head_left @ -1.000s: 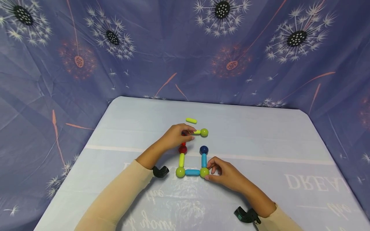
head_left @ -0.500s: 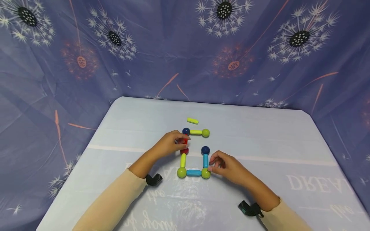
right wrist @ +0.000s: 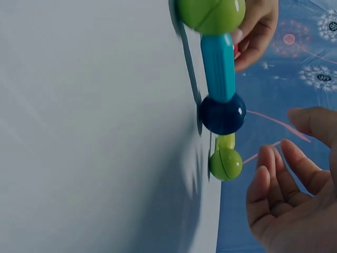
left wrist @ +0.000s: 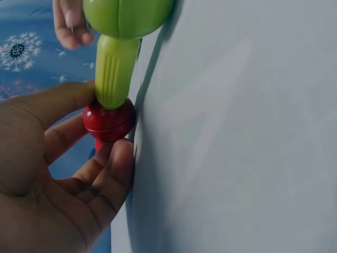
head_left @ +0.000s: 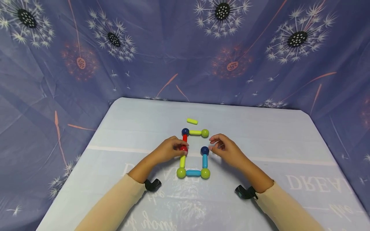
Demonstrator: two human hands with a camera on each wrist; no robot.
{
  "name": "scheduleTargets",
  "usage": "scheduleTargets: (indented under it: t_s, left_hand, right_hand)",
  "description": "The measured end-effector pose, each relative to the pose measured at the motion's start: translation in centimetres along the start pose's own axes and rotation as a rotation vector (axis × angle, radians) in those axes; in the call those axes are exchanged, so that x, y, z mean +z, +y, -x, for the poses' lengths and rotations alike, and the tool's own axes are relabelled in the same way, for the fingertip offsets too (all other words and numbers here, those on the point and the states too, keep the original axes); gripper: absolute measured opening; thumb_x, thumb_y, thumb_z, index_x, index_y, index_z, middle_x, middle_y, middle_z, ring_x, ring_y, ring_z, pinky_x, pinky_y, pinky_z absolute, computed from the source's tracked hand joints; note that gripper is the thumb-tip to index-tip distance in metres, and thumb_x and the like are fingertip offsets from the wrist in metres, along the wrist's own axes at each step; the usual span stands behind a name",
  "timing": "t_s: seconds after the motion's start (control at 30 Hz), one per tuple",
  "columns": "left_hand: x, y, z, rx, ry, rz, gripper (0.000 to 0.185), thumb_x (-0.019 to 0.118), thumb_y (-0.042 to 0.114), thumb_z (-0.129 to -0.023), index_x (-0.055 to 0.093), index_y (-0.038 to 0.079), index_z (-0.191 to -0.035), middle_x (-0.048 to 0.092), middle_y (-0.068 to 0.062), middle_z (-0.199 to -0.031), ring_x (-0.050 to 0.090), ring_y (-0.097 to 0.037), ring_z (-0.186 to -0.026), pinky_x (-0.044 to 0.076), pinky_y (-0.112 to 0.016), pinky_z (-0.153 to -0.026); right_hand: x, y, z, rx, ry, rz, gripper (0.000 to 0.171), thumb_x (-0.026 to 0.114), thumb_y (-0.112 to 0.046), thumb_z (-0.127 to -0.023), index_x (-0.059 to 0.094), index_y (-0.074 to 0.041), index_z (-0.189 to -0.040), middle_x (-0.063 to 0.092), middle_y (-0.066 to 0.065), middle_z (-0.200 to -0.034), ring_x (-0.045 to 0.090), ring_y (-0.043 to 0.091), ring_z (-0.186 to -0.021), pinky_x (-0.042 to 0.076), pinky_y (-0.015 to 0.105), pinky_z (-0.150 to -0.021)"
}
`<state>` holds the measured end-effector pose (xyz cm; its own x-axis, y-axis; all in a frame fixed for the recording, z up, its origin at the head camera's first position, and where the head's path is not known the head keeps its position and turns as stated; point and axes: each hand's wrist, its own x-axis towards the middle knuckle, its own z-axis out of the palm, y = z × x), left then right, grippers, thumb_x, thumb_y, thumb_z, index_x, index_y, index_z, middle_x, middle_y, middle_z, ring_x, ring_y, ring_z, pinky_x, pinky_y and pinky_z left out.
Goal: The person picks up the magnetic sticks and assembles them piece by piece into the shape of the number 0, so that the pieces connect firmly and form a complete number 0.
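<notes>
Head view shows the toy frame lying flat near the middle of the tabletop (head_left: 121, 199), its open side facing the far edge. The left hand (head_left: 169, 150) pinches the red ball (head_left: 183, 148) between thumb and fingertips, as the left wrist view confirms with the thumb on one side and fingers curled under the other. That ball sits on the frame's left side, joined toward the near edge to a yellow-green rod (head_left: 182, 161) and toward the far edge to a short red rod (head_left: 184, 138), whose long axis runs near-to-far up to a dark blue ball (head_left: 185, 131). From there a yellow rod (head_left: 195, 132) runs left-to-right to a green ball (head_left: 205, 132). The right hand (head_left: 228, 150) holds nothing; its fingers are loosely curved, tips hovering just right of the second dark blue ball (head_left: 204, 150), apart from it as the right wrist view shows. The relation that matters: this blue ball, topping the teal rod (head_left: 205, 161) on the right side, lies directly nearward of the green ball with a gap between them, and the right hand is the nearer to that gap. A loose yellow rod (head_left: 192, 121) lies beyond, toward the far edge, its long axis roughly left-to-right.
</notes>
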<state>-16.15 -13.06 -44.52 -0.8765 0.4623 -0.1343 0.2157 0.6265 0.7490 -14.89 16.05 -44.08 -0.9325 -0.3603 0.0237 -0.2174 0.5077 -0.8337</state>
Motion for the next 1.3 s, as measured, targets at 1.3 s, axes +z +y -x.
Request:
scheduleTargets:
  t_s: [1.3]
  left_hand:
    - [0.4,-1.9,-0.1,0.019,-0.023,0.192,0.032,0.077,0.022,-0.09,0.074,0.018,-0.123,0.062,-0.006,-0.101,0.052,-0.017,-0.09,0.044,-0.027,-0.076]
  right_hand:
    - [0.7,1.0,-13.1,0.277,-0.008,-0.083,0.04,0.07,-0.027,-0.095,0.062,-0.011,-0.131,0.062,0.011,-0.13,0.057,0.028,-0.121,0.048,0.043,-0.105]
